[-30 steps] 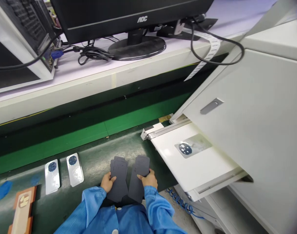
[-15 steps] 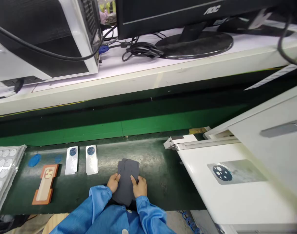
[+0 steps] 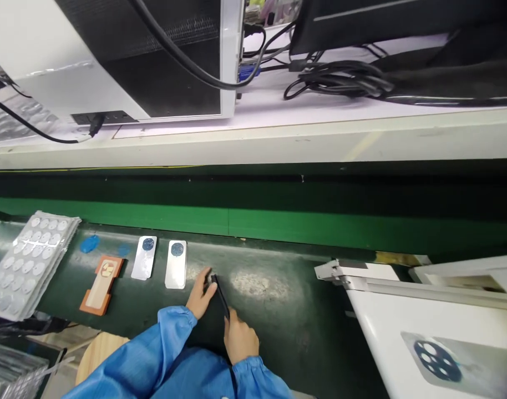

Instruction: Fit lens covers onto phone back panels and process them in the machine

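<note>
**Edge-on and square, pinched at both ends**

Over the dark green conveyor belt [image 3: 274, 310], near a white pull-out shelf [image 3: 403, 327] and just beside two lens-printed cards [image 3: 176, 264], the dark sheet stack [image 3: 219, 293] stands on edge. The left hand [image 3: 200, 296] closes its fingers on the far end; the right hand [image 3: 241, 338] curls around the near end. An even pinch looks best for keeping the edges aligned.

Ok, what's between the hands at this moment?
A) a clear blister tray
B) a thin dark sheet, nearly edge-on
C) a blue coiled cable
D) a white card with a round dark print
B. The left hand and right hand hold a thin dark sheet between them, seen nearly edge-on.
</note>
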The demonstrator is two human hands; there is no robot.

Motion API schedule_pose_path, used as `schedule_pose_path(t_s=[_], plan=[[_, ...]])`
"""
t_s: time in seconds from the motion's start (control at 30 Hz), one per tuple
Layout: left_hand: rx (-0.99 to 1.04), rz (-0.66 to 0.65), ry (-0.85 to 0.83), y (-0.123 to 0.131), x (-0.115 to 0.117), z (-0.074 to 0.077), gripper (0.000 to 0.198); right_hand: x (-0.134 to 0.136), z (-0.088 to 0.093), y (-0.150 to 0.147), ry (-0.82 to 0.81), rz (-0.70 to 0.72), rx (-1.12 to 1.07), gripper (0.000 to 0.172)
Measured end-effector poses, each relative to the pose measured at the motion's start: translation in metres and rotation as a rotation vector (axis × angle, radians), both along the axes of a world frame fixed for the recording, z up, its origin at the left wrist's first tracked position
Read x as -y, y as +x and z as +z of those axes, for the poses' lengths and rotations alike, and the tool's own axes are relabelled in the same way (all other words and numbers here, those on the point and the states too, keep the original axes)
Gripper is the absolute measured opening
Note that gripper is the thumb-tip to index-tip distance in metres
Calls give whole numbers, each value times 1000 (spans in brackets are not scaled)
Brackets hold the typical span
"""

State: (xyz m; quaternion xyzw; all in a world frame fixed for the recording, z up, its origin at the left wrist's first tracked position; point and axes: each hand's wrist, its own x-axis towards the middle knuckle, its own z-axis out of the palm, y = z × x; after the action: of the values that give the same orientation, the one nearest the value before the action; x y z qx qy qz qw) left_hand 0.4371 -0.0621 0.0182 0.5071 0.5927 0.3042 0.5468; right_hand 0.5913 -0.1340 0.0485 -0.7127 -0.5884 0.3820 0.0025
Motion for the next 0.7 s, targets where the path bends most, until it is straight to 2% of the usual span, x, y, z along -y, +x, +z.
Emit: schedule_pose_path(t_s=[0.17,0.3,0.4,0.47,0.57,0.7], plan=[[-21,-43,30,4,-5,-2,56,16,-2,1,-151,155,13,42],[-3,-43,-14,2,4,-8,41,33,-3,16,-261,134,67,48],[32,-62,-62,4,14,-8,37,34,-4,19,-293,111,56,46],[66,-68,-81,8,22,-6,43,31,-3,18,-301,114,32,42],[111,-25,-102,16,32,0,66,24,5,17,-296,134,-8,41],[246,10,-220,22,34,13,103,18,33,15,-237,143,-49,47]])
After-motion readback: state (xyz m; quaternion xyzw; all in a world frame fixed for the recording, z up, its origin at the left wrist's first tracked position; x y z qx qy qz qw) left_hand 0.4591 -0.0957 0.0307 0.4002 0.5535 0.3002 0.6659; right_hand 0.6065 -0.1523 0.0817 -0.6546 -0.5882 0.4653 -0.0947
